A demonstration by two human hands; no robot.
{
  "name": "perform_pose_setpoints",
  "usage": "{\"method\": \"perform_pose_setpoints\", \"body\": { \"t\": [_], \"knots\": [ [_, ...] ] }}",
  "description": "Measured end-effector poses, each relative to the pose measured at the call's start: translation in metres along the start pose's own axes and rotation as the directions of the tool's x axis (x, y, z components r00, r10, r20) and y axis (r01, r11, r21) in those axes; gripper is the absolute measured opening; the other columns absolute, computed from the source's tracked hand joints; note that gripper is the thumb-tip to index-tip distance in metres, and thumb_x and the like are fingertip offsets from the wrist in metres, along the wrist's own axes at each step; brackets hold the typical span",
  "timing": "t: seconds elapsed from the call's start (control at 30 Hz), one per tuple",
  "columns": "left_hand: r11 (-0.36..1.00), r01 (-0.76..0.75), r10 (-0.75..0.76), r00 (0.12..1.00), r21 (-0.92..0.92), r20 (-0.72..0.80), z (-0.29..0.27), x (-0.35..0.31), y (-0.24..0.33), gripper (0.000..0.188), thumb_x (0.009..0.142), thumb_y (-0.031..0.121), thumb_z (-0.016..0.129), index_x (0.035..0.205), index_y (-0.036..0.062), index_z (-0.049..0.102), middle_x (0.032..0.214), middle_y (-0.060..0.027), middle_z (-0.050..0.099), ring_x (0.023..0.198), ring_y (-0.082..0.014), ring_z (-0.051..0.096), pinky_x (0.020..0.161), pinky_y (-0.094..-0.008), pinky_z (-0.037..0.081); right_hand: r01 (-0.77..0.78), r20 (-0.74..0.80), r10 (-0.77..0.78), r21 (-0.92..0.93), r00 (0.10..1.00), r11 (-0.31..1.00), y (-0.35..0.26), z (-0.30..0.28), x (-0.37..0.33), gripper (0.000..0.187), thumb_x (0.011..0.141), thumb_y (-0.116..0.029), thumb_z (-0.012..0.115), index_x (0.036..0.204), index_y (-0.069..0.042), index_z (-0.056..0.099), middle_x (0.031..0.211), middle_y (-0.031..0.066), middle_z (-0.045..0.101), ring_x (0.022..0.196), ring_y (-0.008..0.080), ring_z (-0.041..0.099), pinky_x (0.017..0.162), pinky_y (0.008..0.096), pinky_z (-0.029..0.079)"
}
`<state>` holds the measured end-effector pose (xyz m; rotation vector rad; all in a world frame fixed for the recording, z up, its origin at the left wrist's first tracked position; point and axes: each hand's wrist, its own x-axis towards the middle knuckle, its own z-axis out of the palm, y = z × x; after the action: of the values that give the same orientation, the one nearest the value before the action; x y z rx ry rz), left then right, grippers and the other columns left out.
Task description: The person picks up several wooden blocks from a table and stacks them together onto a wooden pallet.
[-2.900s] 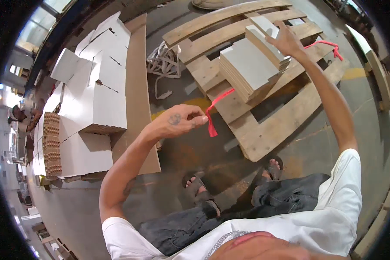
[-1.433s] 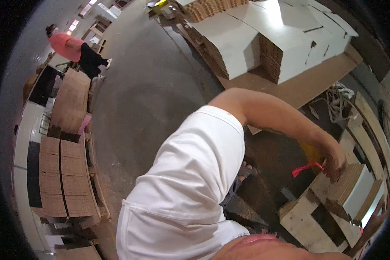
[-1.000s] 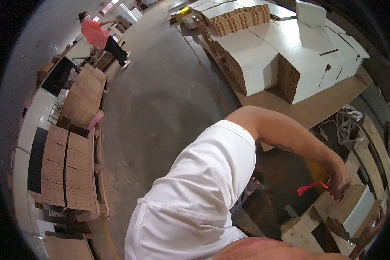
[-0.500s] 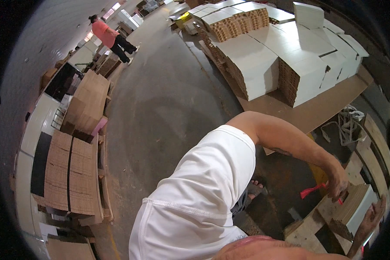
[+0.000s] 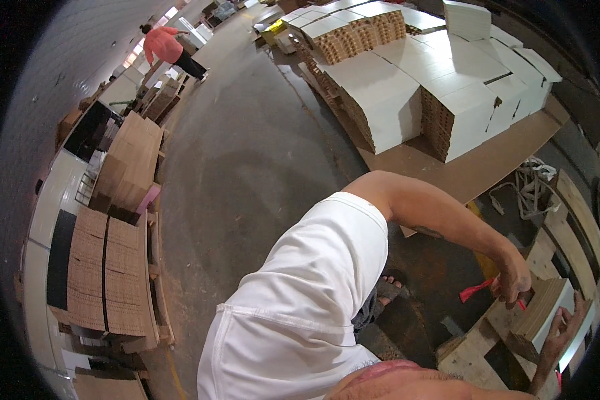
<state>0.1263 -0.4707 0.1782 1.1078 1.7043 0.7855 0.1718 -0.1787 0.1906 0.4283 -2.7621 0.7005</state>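
Note:
My left hand [image 5: 513, 279], its bare arm coming out of a white sleeve, is closed on a thin red strap [image 5: 477, 291]. One end trails left of the fingers, and a short red piece shows beneath them. Next to this hand is a small stack of brown-edged boards [image 5: 540, 312] with a white face, lying on a wooden pallet [image 5: 470, 363]. On the stack's other side is my right hand [image 5: 563, 328], fingers apart beside the white face. A red bit shows below its wrist. Whether the strap runs around the stack is hidden.
A large pile of white panels [image 5: 380, 87] rests on a brown sheet [image 5: 473, 177] at the upper right. Tangled pale straps [image 5: 533, 190] lie near pallet slats [image 5: 567, 230]. Cardboard stacks [image 5: 87, 267] line the left. A person in a pink top [image 5: 163, 45] stands far left.
My right hand's fingers have shifted and spread beside the boards. My left hand stays by the stack with the red strap. The far person has turned and reached out their arms.

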Motion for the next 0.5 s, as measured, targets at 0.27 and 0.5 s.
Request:
{"method": "perform_pose_setpoints", "body": {
  "t": [0.27,0.5],
  "knots": [
    [0.992,-0.043,0.038,0.998,-0.121,-0.046,-0.001,0.022,-0.023,0.031,0.085,0.026,0.055,0.063,0.0032,0.053,0.059,-0.0066,0.045,0.053,-0.0221,0.041,0.055,-0.0376,0.035,-0.039,0.008,0.038,0.037,0.999,0.999,-0.011,0.002,0.001,0.044,0.100,-0.023,0.047,0.142,-0.015,0.040,0.141,0.0049,0.045,0.099,0.0181,0.057,0.085,0.0357,0.049],
    [0.965,-0.243,0.239,0.970,0.095,0.055,0.025,0.058,-0.120,0.027,0.082,0.024,0.066,0.075,-0.0006,0.057,0.069,-0.0114,0.055,0.058,-0.0231,0.050,0.057,-0.0396,0.041,-0.013,0.066,0.001,0.181,0.998,0.983,-0.025,0.026,0.010,0.044,0.100,-0.022,0.047,0.142,-0.010,0.039,0.139,0.0107,0.045,0.098,0.0185,0.058,0.085,0.0345,0.050]
  ]
}}
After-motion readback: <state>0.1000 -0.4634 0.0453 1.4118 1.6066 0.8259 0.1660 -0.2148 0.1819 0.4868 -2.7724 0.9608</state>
